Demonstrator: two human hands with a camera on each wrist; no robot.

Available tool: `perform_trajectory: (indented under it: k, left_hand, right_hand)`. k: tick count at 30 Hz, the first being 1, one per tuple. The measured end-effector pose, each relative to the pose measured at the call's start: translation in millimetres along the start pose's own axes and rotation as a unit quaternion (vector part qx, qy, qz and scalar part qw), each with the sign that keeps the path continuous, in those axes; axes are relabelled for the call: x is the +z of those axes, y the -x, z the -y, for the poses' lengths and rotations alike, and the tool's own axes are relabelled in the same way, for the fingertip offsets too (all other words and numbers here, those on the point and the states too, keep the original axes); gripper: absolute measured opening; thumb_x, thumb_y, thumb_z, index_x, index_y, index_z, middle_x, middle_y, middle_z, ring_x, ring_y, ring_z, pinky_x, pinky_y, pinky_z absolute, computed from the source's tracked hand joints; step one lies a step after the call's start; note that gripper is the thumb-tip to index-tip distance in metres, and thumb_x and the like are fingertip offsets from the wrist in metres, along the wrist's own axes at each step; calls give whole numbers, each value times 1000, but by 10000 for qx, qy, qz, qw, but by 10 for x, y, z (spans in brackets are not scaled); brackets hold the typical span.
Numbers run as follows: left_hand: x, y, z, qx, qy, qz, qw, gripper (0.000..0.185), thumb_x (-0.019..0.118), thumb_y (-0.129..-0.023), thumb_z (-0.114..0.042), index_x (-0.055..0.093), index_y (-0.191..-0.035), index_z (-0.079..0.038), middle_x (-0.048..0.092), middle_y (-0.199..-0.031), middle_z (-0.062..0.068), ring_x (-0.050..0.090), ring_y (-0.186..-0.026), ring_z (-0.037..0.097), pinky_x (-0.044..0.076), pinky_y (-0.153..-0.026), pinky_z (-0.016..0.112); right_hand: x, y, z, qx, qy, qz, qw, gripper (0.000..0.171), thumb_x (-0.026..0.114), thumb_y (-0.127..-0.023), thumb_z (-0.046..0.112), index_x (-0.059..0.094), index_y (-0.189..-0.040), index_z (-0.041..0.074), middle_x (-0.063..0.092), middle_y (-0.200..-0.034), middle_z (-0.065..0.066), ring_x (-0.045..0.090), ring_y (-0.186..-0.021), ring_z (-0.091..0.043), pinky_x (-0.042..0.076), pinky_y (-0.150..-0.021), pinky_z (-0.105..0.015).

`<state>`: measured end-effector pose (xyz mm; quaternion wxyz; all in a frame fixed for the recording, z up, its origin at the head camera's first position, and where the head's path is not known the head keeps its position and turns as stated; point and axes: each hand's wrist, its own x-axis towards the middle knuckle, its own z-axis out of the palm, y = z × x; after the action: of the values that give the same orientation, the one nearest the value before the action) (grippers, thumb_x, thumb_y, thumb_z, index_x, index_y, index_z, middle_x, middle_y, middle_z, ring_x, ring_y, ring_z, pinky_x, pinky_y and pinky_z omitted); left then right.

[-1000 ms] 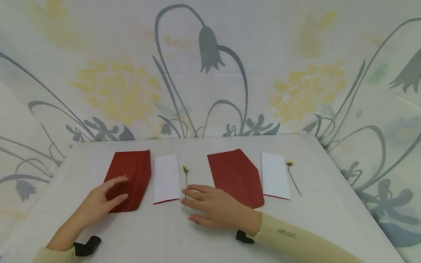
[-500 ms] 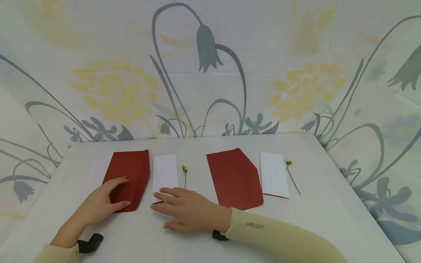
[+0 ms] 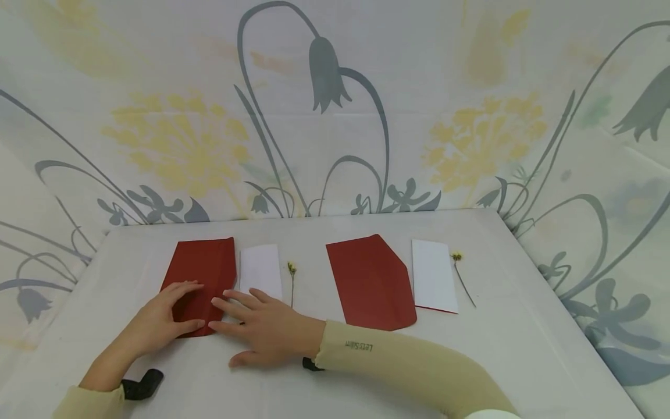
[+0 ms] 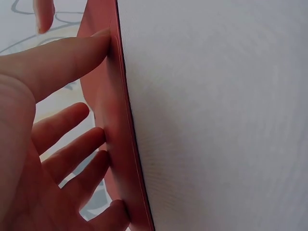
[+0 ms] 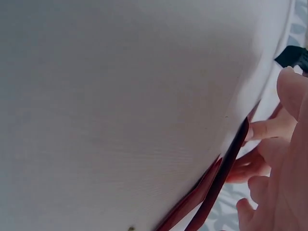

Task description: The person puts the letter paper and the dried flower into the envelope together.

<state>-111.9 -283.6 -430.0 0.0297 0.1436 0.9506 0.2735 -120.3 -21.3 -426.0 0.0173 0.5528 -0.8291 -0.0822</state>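
In the head view a red envelope [image 3: 204,262] lies at the left of the white table. My left hand [image 3: 157,325] rests on its near left part, thumb and fingers apart; in the left wrist view the thumb and fingertips touch the red paper [image 4: 115,101]. My right hand [image 3: 269,329], fingers spread, reaches the envelope's right edge and covers the near end of a white folded card [image 3: 262,267]. Whether its fingertips touch the envelope cannot be told. Beside the card lies a small dried yellow flower [image 3: 291,269], its lower stem hidden by the right hand.
Farther right lie a second red envelope [image 3: 371,285], a second white folded card [image 3: 434,276] with a red lower edge, and another dried yellow flower [image 3: 457,257]. A flower-printed cloth [image 3: 361,134] stands behind the table [image 3: 497,361].
My right hand has moved left, from over the nearer flower stem, across the white card, to the left envelope's right edge. My left hand has stayed at that envelope.
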Motion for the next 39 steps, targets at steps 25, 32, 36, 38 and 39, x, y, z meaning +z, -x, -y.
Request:
perform_trajectory:
  k: [25,32,36,38,39]
  left_hand:
    - [-27,-58,40,491,-8,-58,9988,62,86,-75,-19,58,-127,1,42,-141,31,38,-126,54,34,-95,75]
    - [-33,-66,20,479,-220,30,9986,58,82,-78,-15,58,-128,2,42,-142,30,39,-128,53,35,-97,72]
    - [-19,-77,1,462,-546,54,9974,58,82,-77,-16,59,-128,2,44,-141,31,41,-126,53,36,-96,72]
    - [-15,-91,-12,442,-707,41,9965,59,82,-77,-18,59,-128,1,43,-141,30,39,-127,53,36,-96,72]
    - [-14,-103,-20,443,-783,27,9959,60,82,-77,-20,58,-129,1,43,-141,30,38,-127,53,36,-96,72]
  right_hand:
    - [6,-256,-9,462,-653,1382,9872,81,28,-92,78,14,-159,36,-2,-165,14,-4,-151,-9,13,-120,-33]
    - [16,-284,19,523,-604,1457,9861,81,30,-92,78,13,-159,36,-3,-165,14,-5,-151,-10,13,-120,-33]
    - [-4,-286,28,572,-630,1551,9842,80,31,-92,78,13,-159,37,-4,-165,15,-6,-151,-9,13,-120,-32]
    - [-22,-285,26,582,-626,1594,9835,80,31,-92,78,13,-158,38,-4,-165,16,-6,-150,-8,13,-119,-31]
    - [-31,-281,22,585,-609,1617,9832,80,31,-92,78,13,-158,38,-4,-165,16,-6,-150,-8,13,-119,-31]
